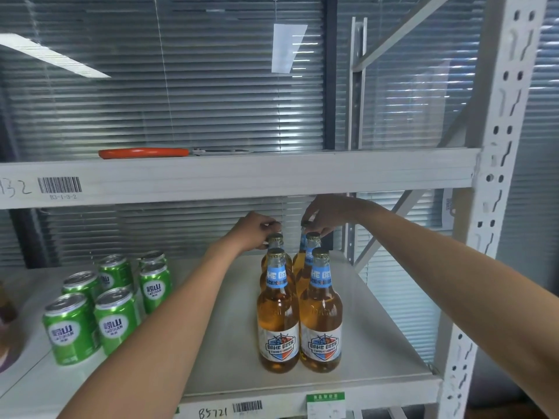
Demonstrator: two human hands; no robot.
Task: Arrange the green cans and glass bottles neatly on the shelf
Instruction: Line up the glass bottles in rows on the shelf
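Note:
Several amber glass bottles [277, 313] with blue neck labels stand upright in two close rows on the white shelf [378, 343]. My left hand [257, 231] reaches to the back of the left row, fingers pinched on the top of a rear bottle [276, 241]. My right hand [323, 216] reaches to the back of the right row, fingertips closed on the cap of a rear bottle [305, 237] that is mostly hidden. Several green cans [116, 322] stand grouped to the left of my left forearm.
The upper shelf beam [242, 176] hangs low just above my hands, with orange-handled pliers [145, 153] lying on it. A perforated upright post [490, 207] bounds the right side. A dark object [6, 313] sits at the far left edge.

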